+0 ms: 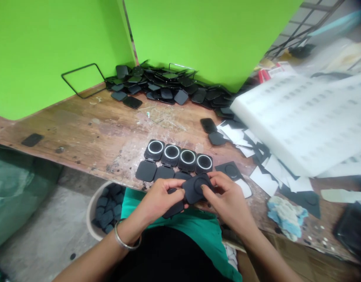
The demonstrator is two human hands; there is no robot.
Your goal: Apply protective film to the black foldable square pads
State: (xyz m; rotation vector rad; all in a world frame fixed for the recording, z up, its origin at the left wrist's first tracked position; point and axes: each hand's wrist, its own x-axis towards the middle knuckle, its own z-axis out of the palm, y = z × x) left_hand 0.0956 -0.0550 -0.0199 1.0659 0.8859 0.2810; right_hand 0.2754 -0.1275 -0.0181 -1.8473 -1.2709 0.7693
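Up close, both hands' fingers clamp a black case (189, 194) over a scarred wooden bench (89, 137) against green walls (51, 47).

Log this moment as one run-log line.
left hand: holds black case | right hand: on case | four open cases on bench

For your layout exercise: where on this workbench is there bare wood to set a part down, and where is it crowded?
Bare wood lies on the workbench between the row of open cases and the back pile, reaching left toward a lone flat piece. Crowded: the right side, with paper scraps and a white foam tray.
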